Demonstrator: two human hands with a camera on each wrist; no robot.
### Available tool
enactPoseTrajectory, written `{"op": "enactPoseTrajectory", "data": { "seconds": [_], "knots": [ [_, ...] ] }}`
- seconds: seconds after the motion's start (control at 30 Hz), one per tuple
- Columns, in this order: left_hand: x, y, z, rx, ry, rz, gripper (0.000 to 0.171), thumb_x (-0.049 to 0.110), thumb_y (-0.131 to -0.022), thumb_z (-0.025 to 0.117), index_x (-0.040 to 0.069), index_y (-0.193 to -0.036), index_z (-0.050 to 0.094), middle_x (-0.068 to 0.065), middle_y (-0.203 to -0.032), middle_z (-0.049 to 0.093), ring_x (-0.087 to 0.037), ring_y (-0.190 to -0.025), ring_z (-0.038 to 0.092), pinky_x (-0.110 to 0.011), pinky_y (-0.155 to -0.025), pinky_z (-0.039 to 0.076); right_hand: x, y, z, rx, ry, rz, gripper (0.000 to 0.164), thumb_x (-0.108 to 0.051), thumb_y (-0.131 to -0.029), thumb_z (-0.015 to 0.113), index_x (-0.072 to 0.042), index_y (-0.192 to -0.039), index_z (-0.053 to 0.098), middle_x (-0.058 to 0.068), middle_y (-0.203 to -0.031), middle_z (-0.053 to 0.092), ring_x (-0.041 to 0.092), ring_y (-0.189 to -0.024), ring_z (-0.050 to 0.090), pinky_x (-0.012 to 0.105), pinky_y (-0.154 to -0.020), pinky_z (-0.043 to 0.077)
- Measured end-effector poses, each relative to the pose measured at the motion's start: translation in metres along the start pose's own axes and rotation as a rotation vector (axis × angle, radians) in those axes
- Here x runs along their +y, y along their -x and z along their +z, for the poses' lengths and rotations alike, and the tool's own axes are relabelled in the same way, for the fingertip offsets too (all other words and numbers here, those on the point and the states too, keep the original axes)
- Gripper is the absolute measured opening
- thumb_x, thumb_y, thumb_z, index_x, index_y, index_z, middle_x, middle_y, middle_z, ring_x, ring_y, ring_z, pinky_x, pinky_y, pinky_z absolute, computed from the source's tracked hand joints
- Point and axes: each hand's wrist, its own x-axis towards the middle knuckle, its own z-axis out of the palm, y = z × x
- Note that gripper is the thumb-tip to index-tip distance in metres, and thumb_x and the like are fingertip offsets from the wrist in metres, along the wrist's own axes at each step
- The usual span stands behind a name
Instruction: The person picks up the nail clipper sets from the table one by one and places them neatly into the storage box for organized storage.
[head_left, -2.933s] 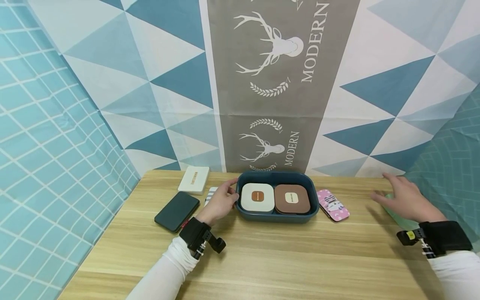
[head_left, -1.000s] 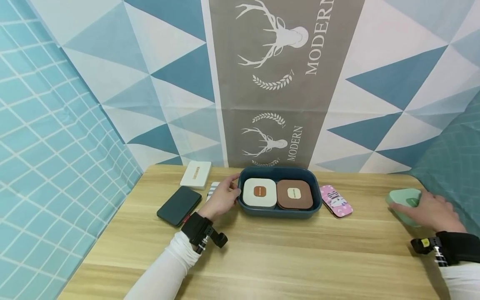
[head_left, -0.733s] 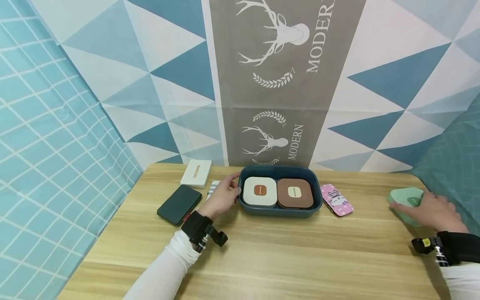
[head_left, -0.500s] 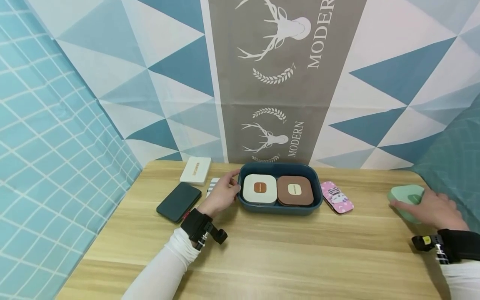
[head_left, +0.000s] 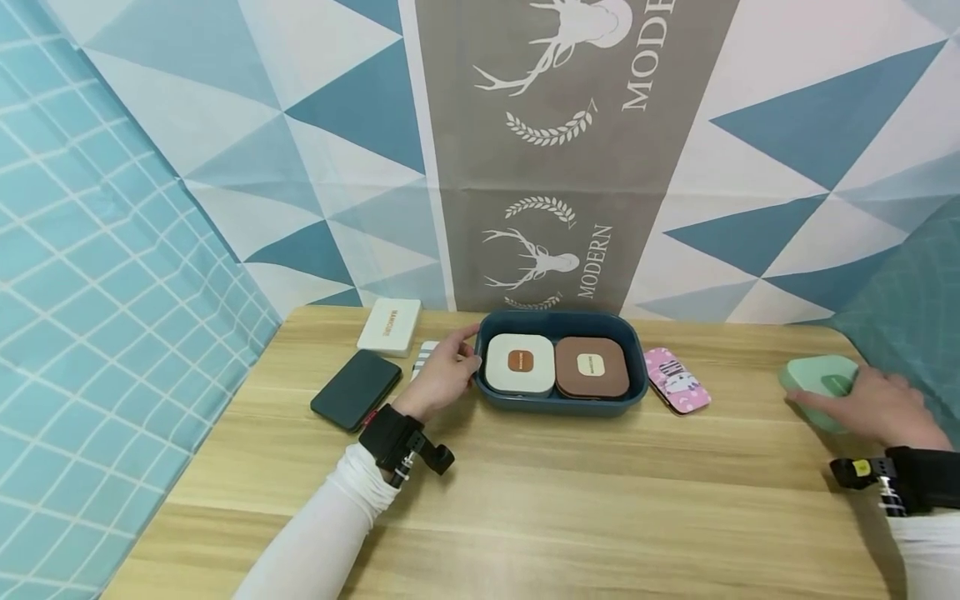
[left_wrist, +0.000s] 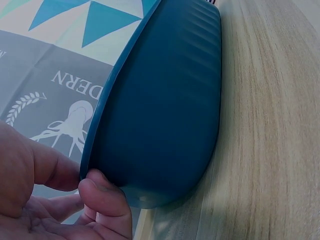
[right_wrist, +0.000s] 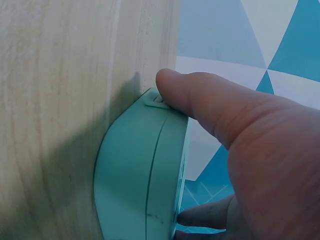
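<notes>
A dark blue oblong bin [head_left: 558, 406] stands against the back of the table, with a white square case [head_left: 497, 372] and a brown square case [head_left: 592, 385] side by side in it. My left hand [head_left: 442, 379] pinches the bin's left end; the left wrist view shows thumb and fingers at the rim of the blue wall [left_wrist: 165, 100]. Far to the right, my right hand [head_left: 892, 408] grips a mint green case [head_left: 817, 373] with rounded corners. In the right wrist view, the thumb lies on the near clasp edge of this case [right_wrist: 127, 170], other fingers at its far side.
Left of the bin lie a white box lettered MANICURE [head_left: 390, 327], a dark flat case [head_left: 356, 390] and a striped item [head_left: 423, 356] partly behind my left hand. A pink patterned case [head_left: 677, 382] lies right of the bin. Patterned cloth [head_left: 780, 125] rises behind the table.
My right hand, earlier spread above the table, has come down and taken hold of the mint green case. My left hand stays at the bin. The head view has tilted downward.
</notes>
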Motion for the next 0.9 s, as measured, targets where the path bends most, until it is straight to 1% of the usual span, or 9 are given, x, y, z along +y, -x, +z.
{"op": "enactPoseTrajectory", "data": {
  "seconds": [0.23,0.37,0.57,0.77,0.9],
  "knots": [
    [0.0013,-0.0005,0.0002,-0.004,0.006,0.006,0.052,0.005,-0.099,0.046,0.015,-0.149,0.034,-0.012,-0.101,0.047,-0.029,-0.071,0.053,-0.029,-0.056,0.042,-0.0010,-0.0012,-0.0024,0.000,0.012,0.006,0.125,-0.071,-0.077,0.060,0.033,-0.130,0.016,0.052,-0.109,0.033,0.065,-0.102,0.029,0.069,-0.085,0.026],
    [-0.0006,-0.0007,-0.0003,-0.005,-0.003,0.013,0.052,0.005,-0.099,0.046,0.014,-0.149,0.033,-0.012,-0.101,0.045,-0.030,-0.071,0.053,-0.029,-0.056,0.041,-0.0024,-0.0008,-0.0023,0.006,0.004,0.011,0.125,-0.071,-0.076,0.062,0.032,-0.131,0.017,0.051,-0.109,0.034,0.064,-0.101,0.030,0.069,-0.085,0.026],
    [-0.0023,0.0000,-0.0015,0.000,-0.020,0.031,0.053,0.005,-0.099,0.046,0.013,-0.149,0.032,-0.013,-0.100,0.045,-0.029,-0.071,0.053,-0.030,-0.058,0.043,-0.0039,-0.0017,-0.0024,0.018,0.004,0.008,0.122,-0.070,-0.075,0.064,0.031,-0.129,0.023,0.048,-0.104,0.037,0.061,-0.095,0.036,0.067,-0.079,0.033],
    [-0.0008,0.0002,-0.0012,-0.005,-0.023,0.035,0.053,0.004,-0.099,0.046,0.011,-0.149,0.033,-0.012,-0.100,0.046,-0.026,-0.071,0.053,-0.030,-0.058,0.044,-0.0013,-0.0023,-0.0009,0.042,0.002,0.002,0.125,-0.071,-0.072,0.066,0.032,-0.129,0.024,0.048,-0.104,0.039,0.060,-0.090,0.042,0.064,-0.072,0.039],
    [-0.0008,0.0001,-0.0013,-0.005,-0.026,0.035,0.052,0.005,-0.099,0.046,0.011,-0.149,0.033,-0.013,-0.100,0.046,-0.025,-0.069,0.053,-0.030,-0.058,0.043,0.0020,-0.0042,0.0016,0.061,-0.004,-0.015,0.126,-0.072,-0.070,0.066,0.031,-0.129,0.024,0.048,-0.103,0.041,0.059,-0.088,0.045,0.061,-0.067,0.041]
  ]
}}
